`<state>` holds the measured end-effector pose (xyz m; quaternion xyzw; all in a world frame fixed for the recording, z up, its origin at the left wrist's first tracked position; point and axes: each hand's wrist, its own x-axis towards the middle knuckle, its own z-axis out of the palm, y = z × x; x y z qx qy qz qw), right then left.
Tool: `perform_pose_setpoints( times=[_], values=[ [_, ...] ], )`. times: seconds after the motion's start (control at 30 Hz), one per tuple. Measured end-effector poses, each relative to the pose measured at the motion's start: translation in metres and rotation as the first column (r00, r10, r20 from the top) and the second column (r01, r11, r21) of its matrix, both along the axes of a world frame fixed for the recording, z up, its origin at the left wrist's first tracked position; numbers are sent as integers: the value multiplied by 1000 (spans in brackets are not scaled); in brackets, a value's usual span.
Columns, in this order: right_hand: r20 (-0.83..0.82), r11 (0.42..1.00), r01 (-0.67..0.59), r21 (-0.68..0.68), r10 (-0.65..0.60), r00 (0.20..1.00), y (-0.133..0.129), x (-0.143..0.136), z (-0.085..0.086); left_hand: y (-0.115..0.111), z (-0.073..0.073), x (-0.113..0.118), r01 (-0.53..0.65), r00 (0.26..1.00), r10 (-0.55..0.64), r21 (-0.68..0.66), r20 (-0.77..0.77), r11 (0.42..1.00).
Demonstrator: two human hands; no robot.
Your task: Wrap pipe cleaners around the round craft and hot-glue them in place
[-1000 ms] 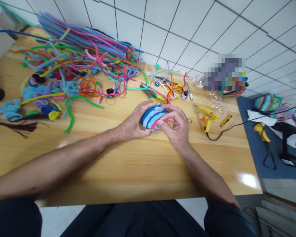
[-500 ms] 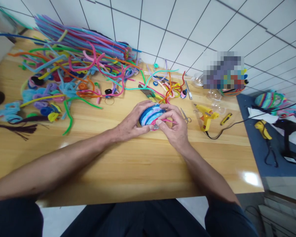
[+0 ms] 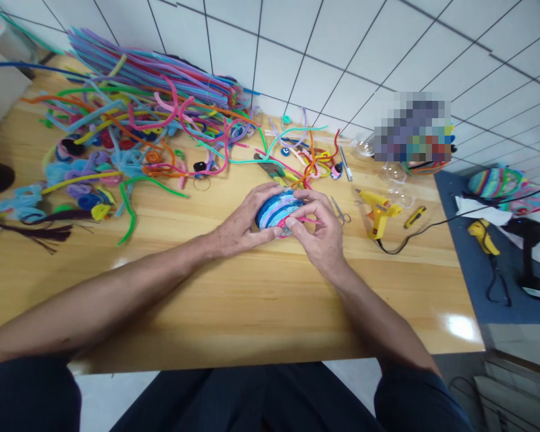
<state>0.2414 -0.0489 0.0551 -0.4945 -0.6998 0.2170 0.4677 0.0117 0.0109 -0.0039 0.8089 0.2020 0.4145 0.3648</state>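
A rounded striped piece in blues, lilac and pink is held between both hands above the middle of the wooden table. My left hand wraps round its left side, with the thumb along the near edge. My right hand has its fingers on the right side, thumb and forefinger pinched at the pink part. A pink strand runs out under the right fingers. The underside of the piece is hidden.
Loose fuzzy stems and a bundle of straight ones lie at the back left. Pliers, small scissors, a yellow glue gun with its cable and a yellow cutter lie beyond and right of my hands.
The camera view has shifted slightly, moving the surroundings a little to the right. Both hands keep nearly the same hold on the striped piece.
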Motion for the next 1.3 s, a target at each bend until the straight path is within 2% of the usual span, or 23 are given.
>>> perform_pose_setpoints(
  times=[0.23,0.67,0.97,1.3],
  values=[
    [-2,1000,-21,0,21,1000,1,2,0,-3,-1,1,-22,999,24,-43,27,999],
    [-20,1000,-19,13,19,1000,2,3,-4,-2,-1,0,4,999,-5,11,39,1000],
    [-41,999,-32,36,33,999,1,0,-4,-4,0,0,-12,998,13,-20,64,1000],
    [-50,1000,-13,-9,12,999,3,3,-6,-5,-3,2,-37,995,41,-43,90,998]
  ],
)
